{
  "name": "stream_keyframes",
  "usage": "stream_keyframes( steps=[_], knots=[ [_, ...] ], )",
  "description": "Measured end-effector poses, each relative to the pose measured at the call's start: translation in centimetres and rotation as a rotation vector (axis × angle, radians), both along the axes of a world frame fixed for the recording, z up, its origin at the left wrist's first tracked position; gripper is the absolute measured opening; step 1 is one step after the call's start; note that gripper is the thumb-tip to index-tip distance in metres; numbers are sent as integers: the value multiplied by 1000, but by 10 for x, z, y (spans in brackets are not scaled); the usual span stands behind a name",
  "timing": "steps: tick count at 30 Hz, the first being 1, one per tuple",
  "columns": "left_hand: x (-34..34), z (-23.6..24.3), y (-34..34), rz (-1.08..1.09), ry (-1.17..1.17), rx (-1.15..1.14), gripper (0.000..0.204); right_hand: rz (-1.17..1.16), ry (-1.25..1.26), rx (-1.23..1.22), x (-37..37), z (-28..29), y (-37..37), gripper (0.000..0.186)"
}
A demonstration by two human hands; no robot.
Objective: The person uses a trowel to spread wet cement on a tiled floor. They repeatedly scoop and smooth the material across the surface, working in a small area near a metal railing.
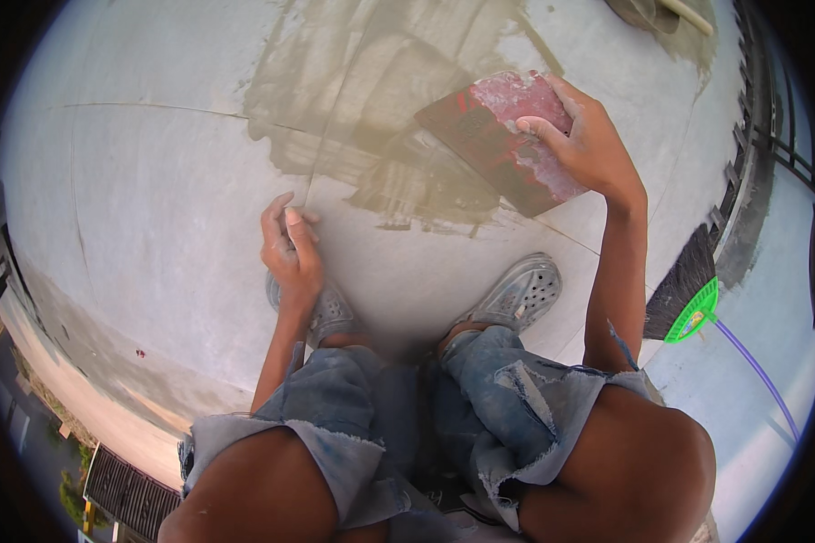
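My right hand grips a flat red trowel smeared with pale grey paste, its blade lying on the floor at the upper right. Under and left of the blade spreads a wet, darker patch of grey coating on the light concrete floor. My left hand hangs in front of my left knee, fingers loosely curled and dusted white, holding nothing. I am squatting; my grey perforated shoes stand flat on the floor below the patch.
A broom with dark bristles, a green head and a purple handle lies at the right. A dark railing runs along the right edge. Thin joint lines cross the floor. A wooden handle shows at the top right.
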State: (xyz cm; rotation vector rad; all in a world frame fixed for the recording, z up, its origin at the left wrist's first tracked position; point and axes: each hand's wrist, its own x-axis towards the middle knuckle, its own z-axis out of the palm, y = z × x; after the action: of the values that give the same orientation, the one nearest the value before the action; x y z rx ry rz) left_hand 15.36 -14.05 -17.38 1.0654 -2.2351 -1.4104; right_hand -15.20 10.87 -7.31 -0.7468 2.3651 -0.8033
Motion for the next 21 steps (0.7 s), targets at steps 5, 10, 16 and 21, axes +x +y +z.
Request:
stream_keyframes(
  steps=[5, 10, 16, 21],
  knots=[
    [1, -2, -1, -9, 5, -21, 38, -64, -48, 31, -12, 11, 8, 55],
    [-1, -2, 0, -15, -7, -15, 38, 71, -16, 33, -2, -8, -2, 57],
    [-7, 4, 2, 0, -50, 40, 37, 36, -54, 11, -2, 10, -16, 57],
    [-5, 8, 1, 9, -92, 53, 38, 63, -57, 84, 0, 24, -6, 50]
  ],
)
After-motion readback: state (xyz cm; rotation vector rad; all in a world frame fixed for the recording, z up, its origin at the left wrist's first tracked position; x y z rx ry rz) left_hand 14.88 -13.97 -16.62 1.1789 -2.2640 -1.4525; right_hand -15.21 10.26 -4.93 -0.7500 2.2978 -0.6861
